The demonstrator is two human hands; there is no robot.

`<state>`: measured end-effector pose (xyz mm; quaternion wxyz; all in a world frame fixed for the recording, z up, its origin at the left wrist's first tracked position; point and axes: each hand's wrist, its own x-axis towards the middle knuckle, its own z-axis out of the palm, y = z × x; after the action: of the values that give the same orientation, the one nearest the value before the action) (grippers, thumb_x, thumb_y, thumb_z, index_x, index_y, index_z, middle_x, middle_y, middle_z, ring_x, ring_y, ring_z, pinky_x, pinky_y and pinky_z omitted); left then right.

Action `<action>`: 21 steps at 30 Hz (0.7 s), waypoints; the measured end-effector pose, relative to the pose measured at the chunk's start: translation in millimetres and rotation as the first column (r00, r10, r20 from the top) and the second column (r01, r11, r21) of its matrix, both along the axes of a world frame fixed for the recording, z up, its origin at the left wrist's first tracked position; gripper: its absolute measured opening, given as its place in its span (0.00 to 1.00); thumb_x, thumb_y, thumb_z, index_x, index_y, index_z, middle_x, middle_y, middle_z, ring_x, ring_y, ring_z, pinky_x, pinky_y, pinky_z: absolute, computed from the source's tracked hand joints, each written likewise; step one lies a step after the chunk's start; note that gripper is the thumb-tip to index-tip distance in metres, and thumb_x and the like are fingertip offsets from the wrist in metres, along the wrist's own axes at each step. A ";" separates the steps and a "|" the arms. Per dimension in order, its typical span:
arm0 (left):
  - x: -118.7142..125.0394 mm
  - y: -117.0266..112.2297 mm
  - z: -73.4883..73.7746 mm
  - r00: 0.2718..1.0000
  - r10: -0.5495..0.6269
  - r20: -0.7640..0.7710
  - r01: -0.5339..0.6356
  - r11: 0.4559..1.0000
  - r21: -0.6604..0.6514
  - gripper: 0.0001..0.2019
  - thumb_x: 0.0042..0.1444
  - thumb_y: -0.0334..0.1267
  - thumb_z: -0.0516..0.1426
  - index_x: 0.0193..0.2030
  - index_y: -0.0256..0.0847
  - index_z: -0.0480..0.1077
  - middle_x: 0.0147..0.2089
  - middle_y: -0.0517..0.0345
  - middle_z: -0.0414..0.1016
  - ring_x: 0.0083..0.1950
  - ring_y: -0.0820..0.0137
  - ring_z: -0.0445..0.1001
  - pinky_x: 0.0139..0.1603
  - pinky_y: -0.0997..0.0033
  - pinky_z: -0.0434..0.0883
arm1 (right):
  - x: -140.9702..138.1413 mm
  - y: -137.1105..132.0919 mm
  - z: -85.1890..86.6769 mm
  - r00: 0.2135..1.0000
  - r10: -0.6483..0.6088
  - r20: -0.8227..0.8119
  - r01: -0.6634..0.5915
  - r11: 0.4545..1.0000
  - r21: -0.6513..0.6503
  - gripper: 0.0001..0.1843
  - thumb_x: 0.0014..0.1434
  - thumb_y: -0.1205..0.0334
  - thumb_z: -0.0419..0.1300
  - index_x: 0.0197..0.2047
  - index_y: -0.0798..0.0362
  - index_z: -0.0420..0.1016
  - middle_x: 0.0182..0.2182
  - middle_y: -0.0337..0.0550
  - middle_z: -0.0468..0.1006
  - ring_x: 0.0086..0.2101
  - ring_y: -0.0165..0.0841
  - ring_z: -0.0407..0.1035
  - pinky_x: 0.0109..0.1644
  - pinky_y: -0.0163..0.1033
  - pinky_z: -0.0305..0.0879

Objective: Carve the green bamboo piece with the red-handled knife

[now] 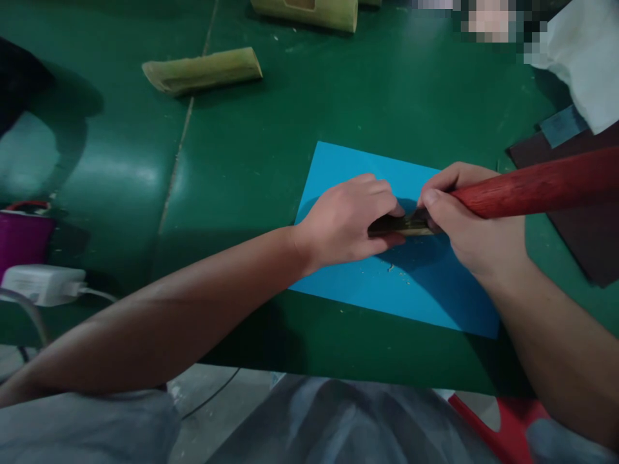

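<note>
My left hand (355, 216) is closed around a narrow strip of bamboo (410, 225), pinning it over a blue sheet (333, 287). In my right hand (476, 219) is a carving tool with a thick red wooden handle (546, 183), which slants up toward the right edge. Its working end meets the strip between my two hands, but fingers hide most of it, so the blade's shape cannot be made out. Small shavings (399, 274) lie scattered on the sheet just below the strip.
A cut bamboo piece (207, 71) lies at the back left, and a thicker bamboo tube (309, 14) is behind it. A white charger (43, 285) and a purple item (26, 238) sit at left. Dark boards (580, 219) and white cloth (585, 61) occupy the right of the green table (232, 174).
</note>
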<state>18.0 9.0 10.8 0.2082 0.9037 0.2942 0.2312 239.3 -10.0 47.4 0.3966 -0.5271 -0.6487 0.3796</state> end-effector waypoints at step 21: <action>-1.8 -2.8 -1.9 0.991 0.110 -0.077 -0.109 0.994 0.025 0.15 0.68 0.52 0.68 0.49 0.42 0.81 0.43 0.53 0.82 0.44 0.62 0.78 0.42 0.63 0.68 | 10.2 1.4 -12.3 0.985 -0.137 -0.103 0.154 0.972 0.178 0.09 0.56 0.58 0.82 0.34 0.43 0.87 0.39 0.43 0.91 0.38 0.41 0.84 0.46 0.48 0.83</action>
<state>16.2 6.2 9.0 0.1740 0.8967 0.3489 0.2097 249.4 -8.6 35.1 0.4997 -0.5163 -0.6222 0.3108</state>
